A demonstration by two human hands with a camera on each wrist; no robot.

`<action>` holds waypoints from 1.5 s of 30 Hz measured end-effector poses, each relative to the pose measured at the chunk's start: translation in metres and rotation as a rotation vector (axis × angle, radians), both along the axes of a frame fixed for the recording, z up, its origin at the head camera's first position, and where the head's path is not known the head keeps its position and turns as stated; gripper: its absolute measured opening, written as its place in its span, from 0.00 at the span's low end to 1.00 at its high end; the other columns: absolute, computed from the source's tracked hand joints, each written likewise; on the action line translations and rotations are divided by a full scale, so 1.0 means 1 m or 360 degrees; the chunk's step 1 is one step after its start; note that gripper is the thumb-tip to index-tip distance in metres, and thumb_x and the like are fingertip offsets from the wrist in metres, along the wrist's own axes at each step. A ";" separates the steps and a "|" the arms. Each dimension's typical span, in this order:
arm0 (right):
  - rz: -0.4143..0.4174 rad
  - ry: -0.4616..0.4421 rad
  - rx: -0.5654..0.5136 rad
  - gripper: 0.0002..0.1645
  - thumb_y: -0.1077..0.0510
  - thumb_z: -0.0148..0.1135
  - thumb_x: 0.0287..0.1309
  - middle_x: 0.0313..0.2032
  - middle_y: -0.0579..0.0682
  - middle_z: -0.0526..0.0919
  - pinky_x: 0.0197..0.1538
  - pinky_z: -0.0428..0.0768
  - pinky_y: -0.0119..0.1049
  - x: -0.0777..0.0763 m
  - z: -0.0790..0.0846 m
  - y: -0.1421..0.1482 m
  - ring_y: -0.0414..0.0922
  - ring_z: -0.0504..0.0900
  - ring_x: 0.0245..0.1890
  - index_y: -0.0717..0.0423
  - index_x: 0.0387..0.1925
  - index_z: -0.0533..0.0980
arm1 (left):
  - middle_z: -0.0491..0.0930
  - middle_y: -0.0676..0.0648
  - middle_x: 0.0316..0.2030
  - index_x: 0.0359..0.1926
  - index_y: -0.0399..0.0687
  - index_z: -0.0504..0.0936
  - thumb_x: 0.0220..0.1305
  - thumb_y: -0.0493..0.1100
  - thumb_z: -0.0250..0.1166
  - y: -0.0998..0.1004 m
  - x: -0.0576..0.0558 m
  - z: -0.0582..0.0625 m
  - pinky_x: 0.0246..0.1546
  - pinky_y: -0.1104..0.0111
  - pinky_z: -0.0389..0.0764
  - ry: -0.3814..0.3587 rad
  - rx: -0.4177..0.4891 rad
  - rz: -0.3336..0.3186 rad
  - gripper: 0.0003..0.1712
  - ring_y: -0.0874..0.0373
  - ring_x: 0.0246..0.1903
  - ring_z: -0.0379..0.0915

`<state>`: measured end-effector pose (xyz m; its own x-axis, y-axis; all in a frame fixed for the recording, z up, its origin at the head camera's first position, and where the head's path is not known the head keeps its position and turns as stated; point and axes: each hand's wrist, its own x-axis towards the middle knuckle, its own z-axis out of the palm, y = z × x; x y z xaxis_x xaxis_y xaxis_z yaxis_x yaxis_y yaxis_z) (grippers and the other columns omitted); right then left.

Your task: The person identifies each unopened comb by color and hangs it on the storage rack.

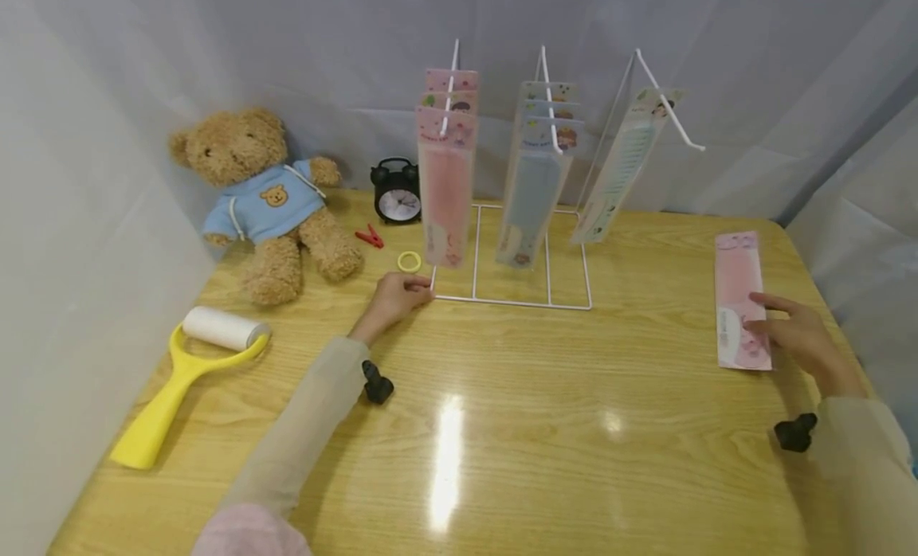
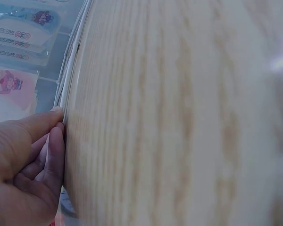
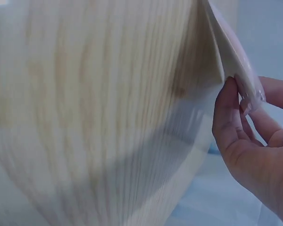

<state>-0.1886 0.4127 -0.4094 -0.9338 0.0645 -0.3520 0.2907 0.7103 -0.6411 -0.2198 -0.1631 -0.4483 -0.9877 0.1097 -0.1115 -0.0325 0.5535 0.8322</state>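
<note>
At the front left corner of a white wire display rack (image 1: 512, 303), my left hand (image 1: 394, 299) pinches the base wire between thumb and fingers. My right hand (image 1: 799, 333) is over at the table's right side, gripping a pink packaged comb (image 1: 739, 273) by its lower right edge. In the right wrist view, thumb and fingers squeeze the edge of the package (image 3: 233, 61), which is tilted up from the wood. From the rack's three hooks hang several pink comb packs (image 1: 448, 193), several blue comb packs (image 1: 534, 182) and a green comb pack (image 1: 624, 162).
A teddy bear (image 1: 261, 201) in a blue hoodie sits at the back left. Near it are a black alarm clock (image 1: 398, 204), a red clip (image 1: 369, 236) and a yellow ring (image 1: 409, 254). A yellow-handled lint roller (image 1: 161, 405) lies at the left edge. Grey curtains enclose the table.
</note>
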 end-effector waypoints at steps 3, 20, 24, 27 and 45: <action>0.0040 0.0036 -0.0010 0.44 0.49 0.56 0.65 0.69 0.76 0.41 0.38 0.69 0.22 0.004 0.001 -0.008 0.58 0.61 0.53 0.66 0.71 0.48 | 0.83 0.35 0.42 0.51 0.31 0.80 0.62 0.37 0.64 -0.001 0.000 0.000 0.45 0.62 0.77 -0.0012 -0.0002 0.0002 0.18 0.46 0.43 0.79; 0.0173 0.0426 -0.0256 0.38 0.64 0.58 0.62 0.53 0.56 0.63 0.30 0.71 0.23 0.031 -0.004 -0.069 0.29 0.68 0.32 0.47 0.71 0.59 | 0.82 0.34 0.44 0.51 0.31 0.80 0.63 0.37 0.63 0.000 0.001 0.003 0.47 0.60 0.77 -0.0044 0.0015 0.0016 0.18 0.45 0.45 0.78; 0.0234 0.0506 -0.0315 0.37 0.68 0.57 0.61 0.47 0.45 0.63 0.28 0.72 0.25 0.040 -0.001 -0.090 0.32 0.68 0.30 0.53 0.70 0.59 | 0.82 0.34 0.43 0.51 0.31 0.80 0.63 0.38 0.63 0.000 0.001 0.003 0.46 0.61 0.77 -0.0046 0.0017 0.0018 0.18 0.46 0.44 0.79; 0.0306 0.0587 -0.0508 0.36 0.73 0.56 0.59 0.44 0.42 0.65 0.28 0.74 0.24 0.047 0.001 -0.107 0.32 0.71 0.30 0.51 0.67 0.63 | 0.83 0.35 0.42 0.50 0.32 0.81 0.62 0.38 0.64 0.000 0.000 0.002 0.45 0.62 0.77 -0.0028 0.0017 0.0022 0.17 0.46 0.43 0.79; 0.0588 0.1056 -0.1423 0.36 0.86 0.54 0.48 0.36 0.47 0.77 0.31 0.77 0.22 0.072 -0.007 -0.173 0.34 0.77 0.35 0.67 0.61 0.67 | 0.83 0.35 0.43 0.51 0.32 0.80 0.62 0.38 0.64 0.000 0.001 0.003 0.45 0.62 0.77 -0.0036 0.0009 0.0022 0.18 0.46 0.43 0.79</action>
<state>-0.1169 0.2401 -0.4160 -0.8614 -0.2729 0.4284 -0.4179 -0.0984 -0.9031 -0.2193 -0.1635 -0.4456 -0.9864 0.0965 -0.1331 -0.0589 0.5482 0.8343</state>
